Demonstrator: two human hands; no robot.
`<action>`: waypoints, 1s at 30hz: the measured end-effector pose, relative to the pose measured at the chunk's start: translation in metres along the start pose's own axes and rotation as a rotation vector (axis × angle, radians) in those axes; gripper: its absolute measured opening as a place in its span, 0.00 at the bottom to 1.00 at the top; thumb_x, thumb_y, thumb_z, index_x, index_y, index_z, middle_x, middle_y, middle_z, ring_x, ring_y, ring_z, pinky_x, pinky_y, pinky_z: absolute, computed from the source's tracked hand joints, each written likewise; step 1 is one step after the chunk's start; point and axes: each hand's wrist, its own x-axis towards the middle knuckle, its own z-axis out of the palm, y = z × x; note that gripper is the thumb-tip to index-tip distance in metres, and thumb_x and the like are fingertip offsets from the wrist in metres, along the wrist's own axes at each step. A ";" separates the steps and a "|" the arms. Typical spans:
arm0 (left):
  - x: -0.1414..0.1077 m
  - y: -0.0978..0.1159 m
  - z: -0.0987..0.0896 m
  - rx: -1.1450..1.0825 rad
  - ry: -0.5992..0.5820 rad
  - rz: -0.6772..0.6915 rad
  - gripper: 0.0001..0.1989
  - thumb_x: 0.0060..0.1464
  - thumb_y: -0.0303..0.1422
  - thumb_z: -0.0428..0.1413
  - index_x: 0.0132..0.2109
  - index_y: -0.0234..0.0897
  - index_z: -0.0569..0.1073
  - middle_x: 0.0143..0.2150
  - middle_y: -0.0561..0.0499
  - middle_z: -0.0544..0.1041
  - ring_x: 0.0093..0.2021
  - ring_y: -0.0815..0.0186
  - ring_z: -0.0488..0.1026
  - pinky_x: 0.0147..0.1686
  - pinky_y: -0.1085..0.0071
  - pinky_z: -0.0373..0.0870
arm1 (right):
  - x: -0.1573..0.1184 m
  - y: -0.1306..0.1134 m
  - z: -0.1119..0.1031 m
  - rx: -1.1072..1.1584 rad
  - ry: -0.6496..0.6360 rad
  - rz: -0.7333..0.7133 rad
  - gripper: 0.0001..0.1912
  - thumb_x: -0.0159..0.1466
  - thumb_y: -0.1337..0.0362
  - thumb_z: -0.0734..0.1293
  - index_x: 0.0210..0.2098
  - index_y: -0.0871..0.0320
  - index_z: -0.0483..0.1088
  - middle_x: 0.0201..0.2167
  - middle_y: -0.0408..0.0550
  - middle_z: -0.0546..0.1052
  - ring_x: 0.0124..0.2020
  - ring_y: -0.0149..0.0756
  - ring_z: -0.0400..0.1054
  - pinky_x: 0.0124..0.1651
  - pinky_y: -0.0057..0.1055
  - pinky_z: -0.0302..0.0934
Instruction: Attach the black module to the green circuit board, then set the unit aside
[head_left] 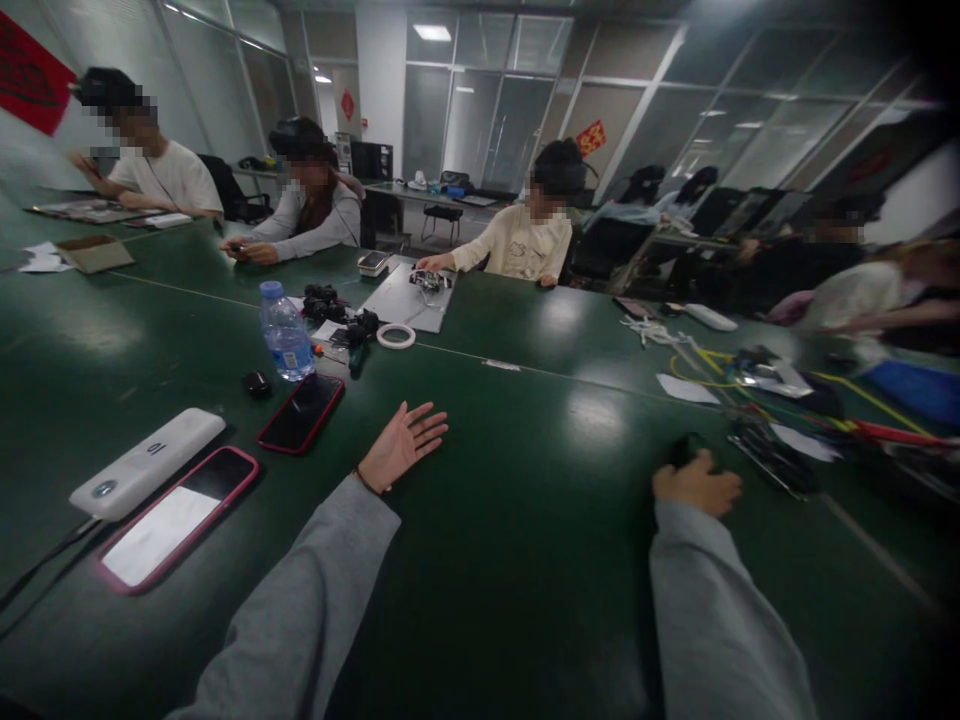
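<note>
With the left hand point(405, 445) spread and empty at eleven o'clock, steady the right hand point(699, 485), grip unclear, by the small black object point(685, 448) at one.

The left sleeve point(307, 590) at seven o'clock and right sleeve point(716, 610) near five are grey. The left wrist point(373, 472) wears a thin, dark band point(362, 480).
</note>
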 end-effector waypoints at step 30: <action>0.015 -0.017 -0.009 0.497 0.147 0.538 0.21 0.48 0.31 0.59 0.52 0.35 0.69 0.53 0.43 0.71 0.56 0.60 0.65 0.58 0.58 0.56 | -0.177 -0.226 -0.092 0.919 -0.368 -0.803 0.17 0.61 0.63 0.63 0.49 0.57 0.60 0.47 0.52 0.64 0.48 0.41 0.62 0.48 0.38 0.64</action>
